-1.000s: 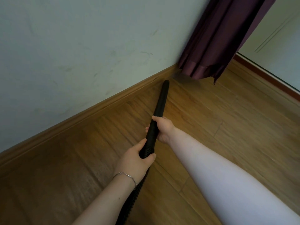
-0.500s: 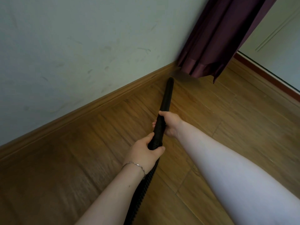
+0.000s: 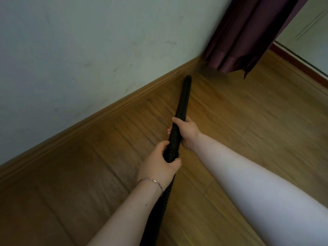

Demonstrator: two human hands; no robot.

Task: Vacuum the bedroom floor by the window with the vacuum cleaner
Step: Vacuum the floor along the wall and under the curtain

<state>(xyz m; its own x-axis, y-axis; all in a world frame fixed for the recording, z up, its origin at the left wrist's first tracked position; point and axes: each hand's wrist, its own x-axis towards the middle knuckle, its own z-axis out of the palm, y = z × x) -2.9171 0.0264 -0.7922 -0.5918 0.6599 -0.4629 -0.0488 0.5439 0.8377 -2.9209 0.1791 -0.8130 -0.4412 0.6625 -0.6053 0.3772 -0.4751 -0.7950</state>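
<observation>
Black rigid wand (image 3: 182, 102), tip near the skirting (image 3: 110, 112) under the curtain (image 3: 248, 38). Right hand (image 3: 188, 134) wrapped round its base, left hand (image 3: 159, 166) clamped on the ribbed hose (image 3: 159, 206) joint: likely light, stiff ahead, floppy behind.

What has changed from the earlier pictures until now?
The vacuum wand was pushed forward along the skirting board, so its tip now sits nearer the curtain. Unchanged: left hand and right hand grip as before.
</observation>
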